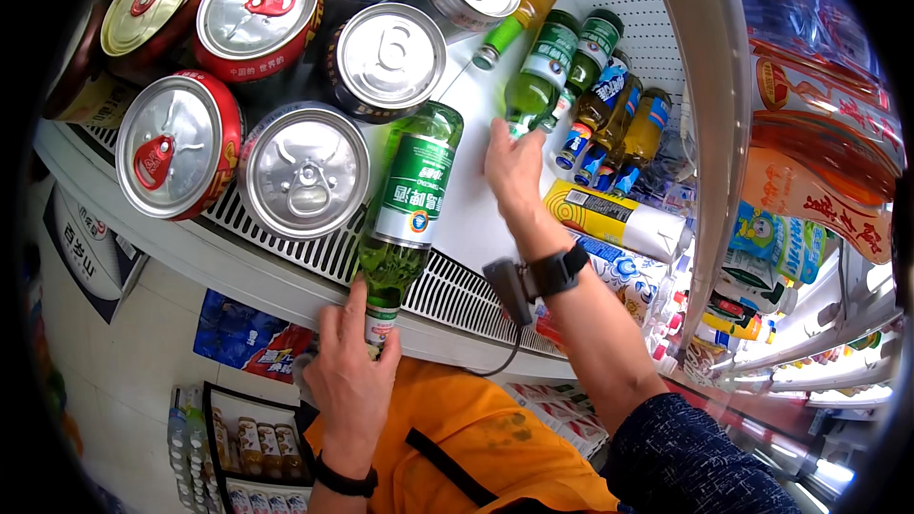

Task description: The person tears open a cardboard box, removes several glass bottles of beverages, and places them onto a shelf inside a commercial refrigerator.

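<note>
A green glass Tsingtao beer bottle (413, 210) lies on the shelf with its neck toward me, and my left hand (355, 368) grips that neck at the front edge. Farther in, my right hand (515, 160) has its fingers around the neck of a second green beer bottle (546, 68). Beside that bottle is a similar green one (598, 43). Left of the near bottle stand several drink cans, among them a silver-topped can (305, 171) and a red can (182, 143). An amber bottle with a green neck (525, 11) lies behind them.
Several amber bottles (646, 132) and a yellow-and-white carton (614, 218) lie along the cooler's right side. A slotted grille (464, 300) runs along the shelf front. A curved frame (714, 121) separates the adjoining shelves of drinks. Boxes and a bottle rack (260, 485) stand on the floor.
</note>
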Demonstrator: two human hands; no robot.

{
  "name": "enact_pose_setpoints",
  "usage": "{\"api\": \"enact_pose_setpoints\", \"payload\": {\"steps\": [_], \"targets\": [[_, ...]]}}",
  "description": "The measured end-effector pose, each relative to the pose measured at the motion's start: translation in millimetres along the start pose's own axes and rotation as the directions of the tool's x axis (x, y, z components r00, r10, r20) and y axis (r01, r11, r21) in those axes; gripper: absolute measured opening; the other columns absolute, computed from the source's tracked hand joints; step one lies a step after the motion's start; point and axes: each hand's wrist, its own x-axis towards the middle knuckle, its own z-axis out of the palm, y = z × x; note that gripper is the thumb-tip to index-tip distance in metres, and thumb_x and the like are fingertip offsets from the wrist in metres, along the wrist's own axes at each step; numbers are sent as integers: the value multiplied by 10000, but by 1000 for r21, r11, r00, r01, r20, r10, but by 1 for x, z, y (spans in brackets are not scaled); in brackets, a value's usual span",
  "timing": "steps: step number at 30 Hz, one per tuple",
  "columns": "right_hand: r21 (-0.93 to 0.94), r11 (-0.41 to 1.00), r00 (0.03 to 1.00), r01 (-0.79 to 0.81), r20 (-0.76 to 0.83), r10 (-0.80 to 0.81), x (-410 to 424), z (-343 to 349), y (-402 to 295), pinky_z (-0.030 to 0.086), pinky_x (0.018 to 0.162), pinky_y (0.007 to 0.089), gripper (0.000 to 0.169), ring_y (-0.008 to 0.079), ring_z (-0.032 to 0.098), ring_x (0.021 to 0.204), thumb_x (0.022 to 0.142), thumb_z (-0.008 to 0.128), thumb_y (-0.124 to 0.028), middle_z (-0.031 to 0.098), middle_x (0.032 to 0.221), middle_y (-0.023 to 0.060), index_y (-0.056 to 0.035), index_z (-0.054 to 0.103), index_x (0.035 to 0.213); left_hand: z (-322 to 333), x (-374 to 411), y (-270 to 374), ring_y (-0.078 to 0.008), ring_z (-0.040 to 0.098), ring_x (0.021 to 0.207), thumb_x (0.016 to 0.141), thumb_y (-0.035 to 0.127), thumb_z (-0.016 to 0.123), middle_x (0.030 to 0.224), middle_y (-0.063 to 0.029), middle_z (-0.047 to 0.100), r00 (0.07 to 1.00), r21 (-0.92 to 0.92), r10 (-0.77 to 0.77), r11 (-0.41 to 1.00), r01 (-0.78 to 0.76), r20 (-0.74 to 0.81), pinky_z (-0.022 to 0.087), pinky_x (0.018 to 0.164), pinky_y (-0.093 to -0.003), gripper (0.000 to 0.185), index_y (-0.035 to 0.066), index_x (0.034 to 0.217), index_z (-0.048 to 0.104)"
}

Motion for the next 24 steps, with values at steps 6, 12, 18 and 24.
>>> {"api": "enact_pose_setpoints", "payload": {"steps": [6, 12, 18, 24], "targets": [[41, 998, 979, -52, 201, 43, -102, -12, 3, 490, 597, 420, 422, 323, 647, 642, 985, 539, -276, 628, 734, 233, 82, 331, 1070, 2, -1, -1, -169, 593, 709, 741, 176, 764, 874, -24, 503, 999, 7, 36, 999, -36, -19, 513, 555, -334, 684, 126, 1381, 528], [-4, 982, 889, -188, 423, 172, -179, -40, 12, 453, 517, 306, 391, 140, 565, 603, 986, 574, -305, 608, 751, 96, 37, 398, 1055, -3, -1, 4, -221, 600, 761, 752, 182, 777, 910, -63, 500, 999, -44, 16, 999, -14, 38, 513, 598, -362, 693, 105, 1384, 506], [-77, 995, 732, -67, 673, 101, -183, -63, 11, 493, 638, 380, 505, 259, 633, 724, 973, 552, -408, 620, 784, 199, 92, 505, 1030, -4, -1, 1, -248, 609, 836, 770, 162, 769, 997, -89, 501, 995, -55, 39, 998, -35, 91, 518, 632, -367, 713, 78, 1409, 463], [-319, 945, 640, 71, 741, 203, -108, -109, -36, 504, 753, 381, 396, 289, 635, 830, 948, 559, -312, 650, 909, 207, 54, 606, 1090, -8, -4, 8, -259, 616, 897, 771, 159, 776, 1124, -94, 507, 997, -3, -15, 1000, 16, 73, 530, 637, -368, 766, 83, 1443, 416]]}}
